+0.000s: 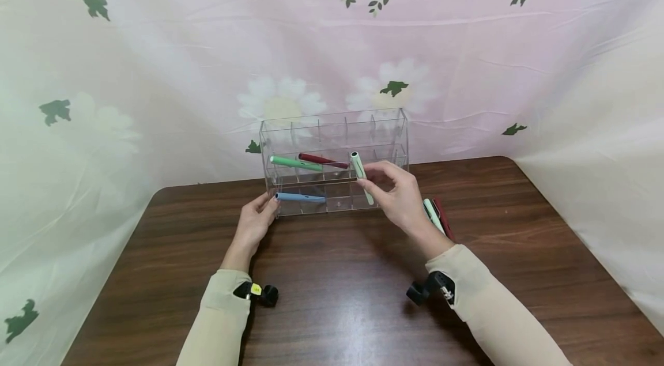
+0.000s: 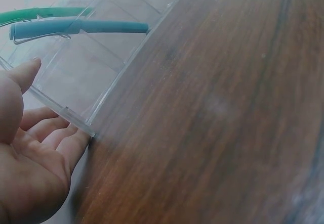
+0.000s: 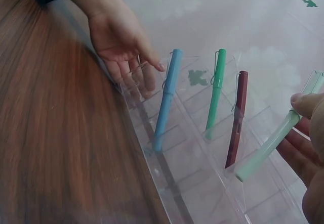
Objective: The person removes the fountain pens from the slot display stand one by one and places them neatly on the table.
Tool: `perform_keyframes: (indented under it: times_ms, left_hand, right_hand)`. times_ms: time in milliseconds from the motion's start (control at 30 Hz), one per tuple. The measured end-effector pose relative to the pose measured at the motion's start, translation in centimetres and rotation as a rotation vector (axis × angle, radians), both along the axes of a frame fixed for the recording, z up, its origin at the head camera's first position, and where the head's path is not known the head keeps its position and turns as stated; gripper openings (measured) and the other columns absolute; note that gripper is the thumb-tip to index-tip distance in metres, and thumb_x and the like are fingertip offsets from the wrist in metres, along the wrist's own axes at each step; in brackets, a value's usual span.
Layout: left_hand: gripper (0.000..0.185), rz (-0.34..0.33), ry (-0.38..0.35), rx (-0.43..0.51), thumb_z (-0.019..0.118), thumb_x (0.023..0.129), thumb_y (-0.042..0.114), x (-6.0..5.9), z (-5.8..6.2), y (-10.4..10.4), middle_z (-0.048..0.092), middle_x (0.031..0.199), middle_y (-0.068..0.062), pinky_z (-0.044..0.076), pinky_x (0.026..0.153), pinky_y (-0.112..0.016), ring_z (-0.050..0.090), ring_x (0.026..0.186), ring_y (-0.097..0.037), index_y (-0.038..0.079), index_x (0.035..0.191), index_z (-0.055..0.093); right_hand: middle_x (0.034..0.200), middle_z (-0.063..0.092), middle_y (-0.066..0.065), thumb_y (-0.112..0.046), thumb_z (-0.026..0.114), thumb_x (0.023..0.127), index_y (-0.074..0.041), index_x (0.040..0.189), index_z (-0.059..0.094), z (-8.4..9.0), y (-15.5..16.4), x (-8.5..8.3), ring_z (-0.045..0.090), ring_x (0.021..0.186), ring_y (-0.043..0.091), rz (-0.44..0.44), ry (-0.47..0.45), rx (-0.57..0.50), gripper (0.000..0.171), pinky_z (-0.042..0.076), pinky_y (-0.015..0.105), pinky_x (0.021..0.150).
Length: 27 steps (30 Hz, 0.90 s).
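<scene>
A clear acrylic organizer (image 1: 386, 124) with several compartments stands on the brown table. A blue pen (image 1: 301, 197), a green pen (image 1: 294, 163) and a dark red pen (image 1: 321, 159) lean in its slots. My right hand (image 1: 371, 183) pinches a pale mint pen (image 1: 360, 172) whose lower end sits in a compartment right of the red pen. My left hand (image 1: 267, 206) rests with straight fingers against the organizer's left end. The left wrist view shows that hand (image 2: 35, 148) at the organizer's corner (image 2: 81, 125). The right wrist view shows the mint pen (image 3: 273, 143) beside the dark red pen (image 3: 236, 118).
Two more pens, one pale green (image 1: 433, 214) and one red (image 1: 444, 217), lie on the table (image 1: 332, 297) just right of my right wrist. A floral cloth (image 1: 155, 66) hangs behind and at both sides of the table.
</scene>
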<state>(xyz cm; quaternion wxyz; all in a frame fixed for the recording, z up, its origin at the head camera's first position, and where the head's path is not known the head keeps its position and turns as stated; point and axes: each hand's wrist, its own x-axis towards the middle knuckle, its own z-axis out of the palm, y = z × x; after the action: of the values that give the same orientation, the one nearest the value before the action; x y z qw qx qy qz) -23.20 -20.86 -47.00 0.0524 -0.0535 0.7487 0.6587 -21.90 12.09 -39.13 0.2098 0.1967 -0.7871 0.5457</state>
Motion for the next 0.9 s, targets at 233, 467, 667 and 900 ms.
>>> perform_keyframes:
  times_ms: [233, 467, 667, 900]
  left_hand:
    - [0.061, -0.001, -0.005, -0.005, 0.051, 0.117, 0.025, 0.1, -0.1, 0.0, 0.047, 0.165, -0.026, 0.045, 0.125, -0.044, 0.049, 0.153, -0.037, -0.002, 0.168, 0.031]
    - [0.06, 0.0, 0.003, -0.015, 0.051, 0.117, 0.026, -0.1, 0.0, 0.0, 0.05, 0.164, -0.025, 0.046, 0.124, -0.042, 0.052, 0.152, -0.036, 0.0, 0.168, 0.033]
    - [0.061, -0.009, -0.001, -0.017, 0.05, 0.117, 0.027, -0.2, 0.0, 0.0, 0.049, 0.165, -0.024, 0.046, 0.124, -0.041, 0.051, 0.152, -0.036, 0.001, 0.169, 0.031]
    - [0.061, -0.002, -0.012, -0.009, 0.051, 0.117, 0.026, -0.1, 0.0, 0.1, 0.047, 0.166, -0.025, 0.045, 0.124, -0.042, 0.049, 0.154, -0.035, 0.001, 0.169, 0.031]
  right_hand:
    - [0.102, 0.079, 0.017, 0.0, 0.087, 0.09, 0.0, 0.112, 0.079, -0.4, 1.3, 0.4, 0.068, 0.085, -0.004, -0.022, -0.009, 0.019, 0.024, 0.058, 0.01, 0.075]
    - [0.099, 0.079, 0.016, 0.0, 0.087, 0.09, 0.0, 0.112, 0.079, -0.6, 2.6, 0.6, 0.069, 0.083, -0.004, -0.043, -0.006, 0.02, 0.023, 0.057, 0.009, 0.073]
    - [0.096, 0.078, 0.019, 0.004, 0.086, 0.089, 0.003, 0.111, 0.078, -1.0, 3.3, 0.6, 0.069, 0.081, -0.004, -0.038, -0.001, -0.014, 0.023, 0.058, 0.01, 0.072]
    - [0.095, 0.078, 0.018, 0.003, 0.085, 0.09, 0.002, 0.111, 0.078, -1.6, 4.2, 0.9, 0.068, 0.08, -0.007, -0.065, 0.012, 0.022, 0.023, 0.056, 0.008, 0.069]
